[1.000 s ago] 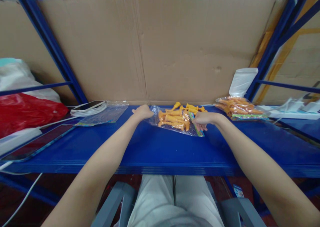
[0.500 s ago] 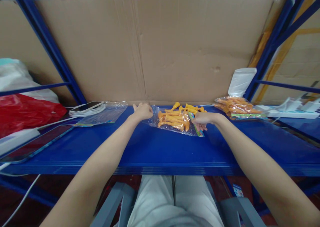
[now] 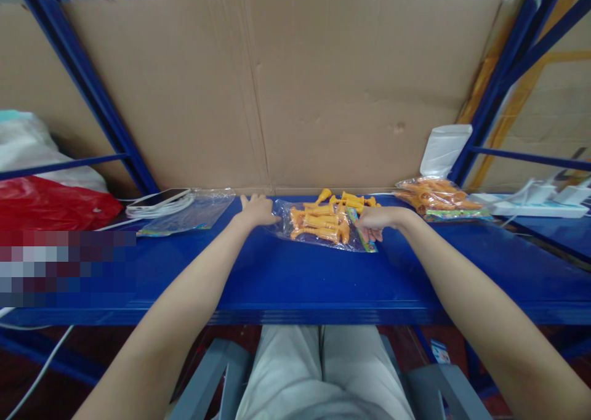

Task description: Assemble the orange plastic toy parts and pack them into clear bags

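Note:
A clear plastic bag (image 3: 310, 240) with several yellow-orange plastic pieces (image 3: 322, 221) inside lies flat on the blue shelf. My left hand (image 3: 257, 212) is closed at the bag's left end, where the film wrinkles under the fingertips. At the other end, the fingers of my right hand (image 3: 372, 221) are curled over the colourful printed strip (image 3: 368, 245) and hold the bag there. Loose yellow pieces (image 3: 353, 198) lie just behind the bag, partly covered by it and by my right hand.
A filled bag of orange pieces (image 3: 436, 198) lies at the right, beside a white power strip (image 3: 538, 206). To the left are a flat clear bag (image 3: 203, 214), a phone with a coiled white cable (image 3: 159, 207) and a red plastic bag (image 3: 55, 204). Cardboard (image 3: 323, 93) stands behind.
My left hand has shifted slightly left along the bag's left end. The right hand and the bag's contents have hardly moved.

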Demonstrator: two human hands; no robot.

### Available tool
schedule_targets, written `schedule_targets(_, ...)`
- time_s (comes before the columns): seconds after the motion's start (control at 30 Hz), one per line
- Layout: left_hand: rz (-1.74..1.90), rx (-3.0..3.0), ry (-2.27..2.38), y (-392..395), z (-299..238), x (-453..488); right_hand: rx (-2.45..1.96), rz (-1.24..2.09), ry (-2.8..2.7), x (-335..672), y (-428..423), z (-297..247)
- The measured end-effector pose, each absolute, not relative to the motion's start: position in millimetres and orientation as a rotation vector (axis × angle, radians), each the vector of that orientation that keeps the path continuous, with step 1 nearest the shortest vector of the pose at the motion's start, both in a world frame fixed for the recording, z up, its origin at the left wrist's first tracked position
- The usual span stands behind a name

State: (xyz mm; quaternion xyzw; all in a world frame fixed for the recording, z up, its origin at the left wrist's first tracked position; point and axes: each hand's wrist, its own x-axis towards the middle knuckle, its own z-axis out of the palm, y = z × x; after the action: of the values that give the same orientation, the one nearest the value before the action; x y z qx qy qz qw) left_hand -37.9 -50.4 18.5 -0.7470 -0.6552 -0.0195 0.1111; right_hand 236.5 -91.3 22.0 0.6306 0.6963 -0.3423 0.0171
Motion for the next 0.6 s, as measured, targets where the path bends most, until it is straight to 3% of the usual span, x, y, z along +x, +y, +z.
schedule_targets(0.13,-0.188,-2.171,-1.892,-58.7,27.3,-33.3,2.13,-1.241,2.1,245.4,-90.6,24.2)
schedule_targets(0.3,-0.254,-2.797,-2.128,-58.1,24.9,-30.2,2.34,-1.418,2.037,251.7,-82.7,16.4)
schedule_targets(0.43,-0.739,-2.989,-2.483,-53.3,13.5,-28.1,2.366,-1.673,2.047,245.2,-75.6,6.8)
schedule_targets(0.6,-1.239,-3.176,-2.646,-50.9,9.1,-24.6,2.162,-2.341,2.032,231.4,-71.9,-1.4)
